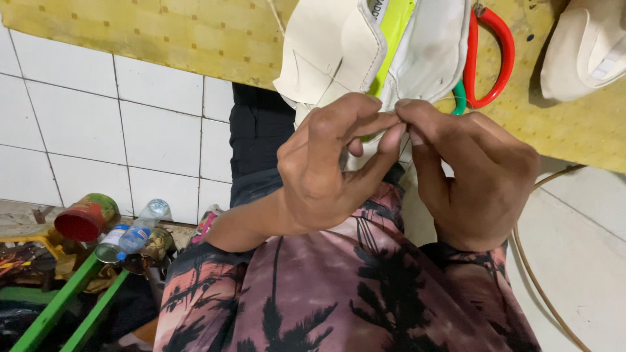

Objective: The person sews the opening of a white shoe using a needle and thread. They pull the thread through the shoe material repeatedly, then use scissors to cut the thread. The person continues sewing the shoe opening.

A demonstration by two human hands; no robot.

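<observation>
Both hands pinch at the cream, lime-trimmed shoe upper (339,49) hanging off the yellow bench (163,36): left hand (326,169) and right hand (479,176) fingertips clenched together at its lower edge. It looks light, floppy, best gripped by the seam.

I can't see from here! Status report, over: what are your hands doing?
Left hand and right hand: fingertips pinched together at the white and lime shoe upper. Red-handled scissors beside it on yellow table. Nothing blocking.
</observation>
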